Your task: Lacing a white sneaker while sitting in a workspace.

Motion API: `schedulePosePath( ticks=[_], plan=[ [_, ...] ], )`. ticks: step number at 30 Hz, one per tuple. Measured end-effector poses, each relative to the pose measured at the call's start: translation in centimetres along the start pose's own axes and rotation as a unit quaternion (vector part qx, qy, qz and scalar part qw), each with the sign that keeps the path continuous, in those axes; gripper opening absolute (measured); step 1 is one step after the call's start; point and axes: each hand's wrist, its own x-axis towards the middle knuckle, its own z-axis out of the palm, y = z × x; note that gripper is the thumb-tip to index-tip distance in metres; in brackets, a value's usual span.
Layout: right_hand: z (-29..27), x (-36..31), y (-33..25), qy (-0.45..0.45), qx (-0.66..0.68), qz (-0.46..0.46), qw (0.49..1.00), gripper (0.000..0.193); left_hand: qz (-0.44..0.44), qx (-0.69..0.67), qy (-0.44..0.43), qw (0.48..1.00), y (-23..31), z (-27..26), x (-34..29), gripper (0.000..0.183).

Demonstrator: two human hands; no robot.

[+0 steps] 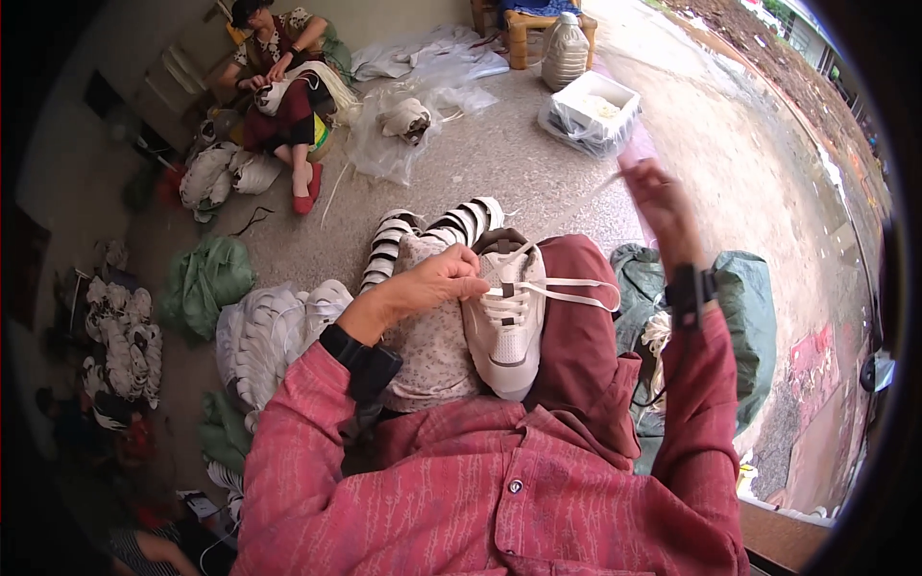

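A white sneaker (509, 326) lies on my lap, toe toward me, with a white shoelace (569, 287) threaded through its lower eyelets. Part of the lace makes a loose loop to the right over my thigh. My left hand (437, 280) grips the sneaker's left edge near the upper eyelets, thumb and fingers closed. Raised to the upper right, my right hand (663, 197) pinches the lace, which stretches from the sneaker up to my fingers. That hand is smeared by motion. A patterned cloth (434, 331) covers my left thigh.
Rows of white shoe pieces (389, 252) stand beyond my knees. White bundles (274, 336) and a green sack (209, 278) lie left; another green sack (747, 317) sits right. Farther off are a white box (597, 101), a plastic jug (565, 53) and a seated person (279, 86) handling a shoe.
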Motion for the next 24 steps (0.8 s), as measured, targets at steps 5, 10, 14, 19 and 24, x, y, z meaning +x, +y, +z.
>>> schedulePosePath(
  ticks=[5, 10, 14, 19, 24],
  plan=[
    [-4.2, -1.4, -3.3, 0.131, -0.028, -0.061, 0.989, 0.001, -0.021, 0.023, 0.005, 1.000, 0.4, 0.3, 0.0, 0.031],
    [-0.5, -5.0, 2.5, -0.008, -0.418, -0.041, 0.908, 0.036, 0.088, 0.159, 0.138, 0.974, 1.9, 0.9, 0.4, 0.010],
    [3.3, -5.8, 5.6, -0.227, -0.473, 0.060, 0.849, 0.033, 0.220, 0.269, 0.175, 0.921, 3.2, 1.5, 2.8, 0.010],
    [5.0, -5.6, 7.3, -0.326, -0.566, 0.024, 0.757, 0.039, 0.076, 0.239, 0.085, 0.964, 3.3, 2.7, 5.1, 0.011],
    [4.9, -5.3, 7.7, -0.325, -0.570, 0.011, 0.755, 0.036, 0.055, 0.260, 0.066, 0.962, 2.9, 2.8, 5.5, 0.013]
  ],
)
